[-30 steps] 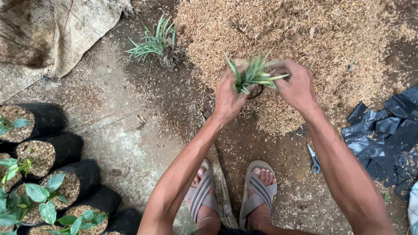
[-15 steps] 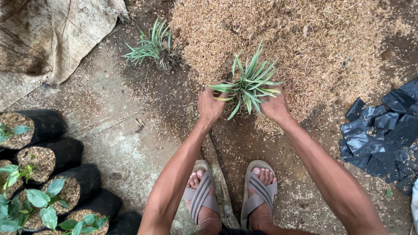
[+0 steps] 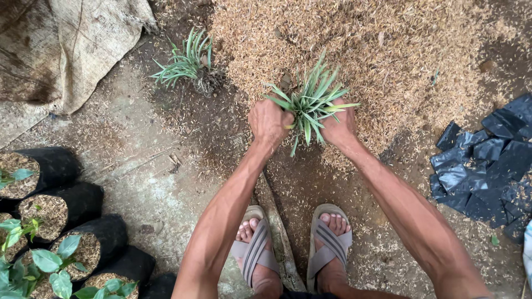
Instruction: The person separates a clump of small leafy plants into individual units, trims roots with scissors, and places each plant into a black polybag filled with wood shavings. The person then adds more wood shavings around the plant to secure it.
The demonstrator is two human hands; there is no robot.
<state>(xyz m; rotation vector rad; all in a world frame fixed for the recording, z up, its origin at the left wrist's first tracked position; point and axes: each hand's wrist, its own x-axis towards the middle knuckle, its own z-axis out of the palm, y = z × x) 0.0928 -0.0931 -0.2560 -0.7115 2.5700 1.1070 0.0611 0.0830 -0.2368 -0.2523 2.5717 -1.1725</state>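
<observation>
A small spiky green plant (image 3: 311, 101) with striped leaves stands upright on the ground at the edge of a heap of rice husk (image 3: 354, 50). My left hand (image 3: 268, 122) is closed against its left side at the base. On the other side my right hand (image 3: 338, 126) presses against the base. Whatever holds the roots is hidden under leaves and fingers. A second plant of the same kind (image 3: 187, 62) lies loose on the dark soil to the upper left.
Several filled black nursery bags with seedlings (image 3: 66, 232) line the lower left. A stack of empty black plastic bags (image 3: 487, 160) lies at right. A burlap sack (image 3: 72, 44) covers the upper left. My sandalled feet (image 3: 293, 249) are below, either side of a wooden strip.
Both hands have come down with the plant from in front of me to the ground. The leaves, bunched a second ago, now spread out freely.
</observation>
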